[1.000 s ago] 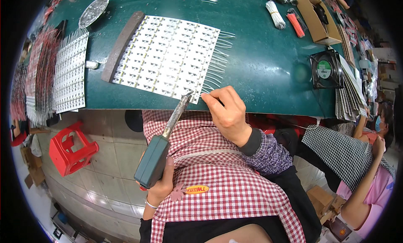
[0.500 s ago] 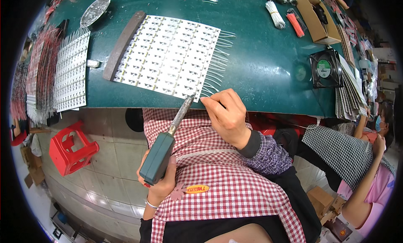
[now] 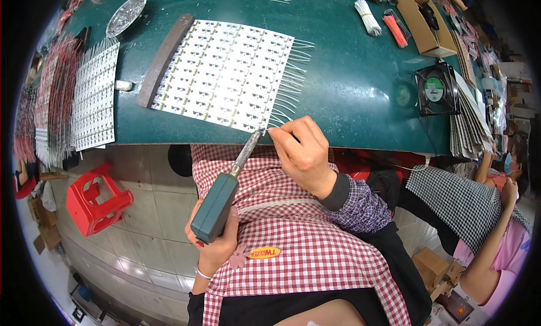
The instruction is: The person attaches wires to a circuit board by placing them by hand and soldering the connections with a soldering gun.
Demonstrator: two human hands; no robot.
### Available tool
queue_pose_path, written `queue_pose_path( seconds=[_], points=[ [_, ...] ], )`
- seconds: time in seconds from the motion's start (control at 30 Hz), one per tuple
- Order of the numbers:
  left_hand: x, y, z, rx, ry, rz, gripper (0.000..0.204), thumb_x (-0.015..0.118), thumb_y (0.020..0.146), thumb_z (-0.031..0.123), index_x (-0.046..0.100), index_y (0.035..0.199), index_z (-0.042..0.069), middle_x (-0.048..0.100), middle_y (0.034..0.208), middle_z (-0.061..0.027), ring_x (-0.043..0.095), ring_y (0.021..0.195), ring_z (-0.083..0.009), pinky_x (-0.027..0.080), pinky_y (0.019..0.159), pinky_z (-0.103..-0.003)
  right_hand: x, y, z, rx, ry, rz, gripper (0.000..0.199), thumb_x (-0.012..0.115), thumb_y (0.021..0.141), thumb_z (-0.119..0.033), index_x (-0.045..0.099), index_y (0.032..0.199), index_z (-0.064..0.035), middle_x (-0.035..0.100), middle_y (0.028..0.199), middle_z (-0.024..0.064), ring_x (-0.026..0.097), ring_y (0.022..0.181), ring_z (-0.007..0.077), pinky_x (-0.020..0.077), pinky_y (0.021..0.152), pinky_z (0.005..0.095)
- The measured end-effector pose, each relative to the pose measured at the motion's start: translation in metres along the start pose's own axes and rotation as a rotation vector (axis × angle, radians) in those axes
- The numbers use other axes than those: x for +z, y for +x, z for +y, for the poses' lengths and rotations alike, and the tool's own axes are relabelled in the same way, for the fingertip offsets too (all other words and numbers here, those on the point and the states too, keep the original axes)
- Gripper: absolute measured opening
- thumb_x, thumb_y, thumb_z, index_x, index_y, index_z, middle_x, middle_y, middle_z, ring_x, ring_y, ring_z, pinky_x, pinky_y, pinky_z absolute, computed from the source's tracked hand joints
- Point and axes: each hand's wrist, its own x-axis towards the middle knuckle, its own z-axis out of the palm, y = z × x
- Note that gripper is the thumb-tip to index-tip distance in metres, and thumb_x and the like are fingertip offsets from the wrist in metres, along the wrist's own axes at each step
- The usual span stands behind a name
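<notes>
My left hand (image 3: 221, 248) is wrapped round the dark green handle of a soldering gun (image 3: 216, 205). Its metal tip reaches up to the near right corner of a white circuit board panel (image 3: 225, 72) lying on the table. At that corner, my right hand (image 3: 305, 154) is closed in a pinch on a thin white wire, mostly hidden by the fingers, right beside the tip. Rows of small dark parts cover the panel, and several white wires (image 3: 290, 84) stick out from its right edge. A dark bar (image 3: 164, 61) lies along the panel's left edge.
On the green table (image 3: 349, 101), more wired panels (image 3: 94, 98) stand at left near a metal dish (image 3: 126, 16). A fan (image 3: 437, 90), cardboard box (image 3: 425, 22) and wire bundles (image 3: 368, 18) are at right. A red stool (image 3: 98, 199) stands below left; a co-worker (image 3: 490, 258) sits at right.
The soldering gun has shifted slightly right, its tip now closer to my right fingertips. My right hand stays almost in place, still pinching at the panel's corner.
</notes>
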Motion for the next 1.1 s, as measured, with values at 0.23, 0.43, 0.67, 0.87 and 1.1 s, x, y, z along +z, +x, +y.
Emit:
queue_pose_path(
  seconds=[0.23, 0.43, 0.67, 0.87, 1.1],
  points=[
    [-0.006, -0.018, -0.009, -0.151, -0.078, 0.029, 0.029, 0.081, 0.078, 0.002, 0.068, 0.104, -0.004, 0.071, 0.094, -0.0087, 0.066, 0.080, -0.0159, 0.052, 0.070, -0.028, 0.000, 0.001, -0.001, 0.003, -0.013, -0.004, 0.023, 0.075, 0.070, 0.008, 0.068, 0.089, -0.0022, 0.060, 0.077, 0.0067, 0.058, 0.069, 0.0240, 0.0470, 0.056, 0.0338],
    [-0.008, -0.021, -0.014, -0.100, -0.090, 0.001, 0.035, 0.079, 0.080, 0.000, 0.067, 0.112, -0.005, 0.070, 0.101, -0.0101, 0.066, 0.086, -0.0168, 0.052, 0.076, -0.029, -0.005, 0.003, -0.003, 0.030, -0.004, -0.030, 0.019, 0.074, 0.073, 0.007, 0.068, 0.089, -0.0017, 0.061, 0.079, 0.0079, 0.058, 0.072, 0.0254, 0.0476, 0.060, 0.0348],
    [-0.008, -0.018, -0.009, -0.188, -0.118, 0.036, 0.036, 0.078, 0.080, 0.001, 0.066, 0.114, -0.005, 0.070, 0.103, -0.0109, 0.066, 0.089, -0.0171, 0.052, 0.078, -0.029, -0.024, 0.013, 0.006, 0.233, 0.098, -0.034, 0.011, 0.072, 0.080, 0.002, 0.067, 0.089, -0.0003, 0.061, 0.083, 0.0103, 0.059, 0.077, 0.0266, 0.0476, 0.066, 0.0357],
    [-0.006, -0.014, -0.006, -0.170, -0.112, 0.035, 0.035, 0.078, 0.081, 0.001, 0.066, 0.113, -0.005, 0.070, 0.106, -0.0116, 0.066, 0.093, -0.0173, 0.052, 0.080, -0.029, -0.018, 0.013, 0.004, 0.235, -0.064, -0.226, 0.011, 0.068, 0.083, -0.004, 0.059, 0.088, -0.0036, 0.054, 0.089, 0.0105, 0.055, 0.086, 0.0294, 0.0480, 0.073, 0.0397],
    [-0.002, -0.013, -0.008, -0.098, -0.110, 0.140, 0.021, 0.080, 0.076, 0.003, 0.072, 0.095, -0.004, 0.073, 0.084, -0.0111, 0.070, 0.070, -0.0155, 0.052, 0.062, -0.027, -0.032, 0.010, 0.001, 0.230, -0.191, -0.315, 0.016, 0.067, 0.083, 0.001, 0.055, 0.093, -0.0027, 0.054, 0.089, 0.0118, 0.054, 0.085, 0.0306, 0.0463, 0.074, 0.0397]
  ],
)
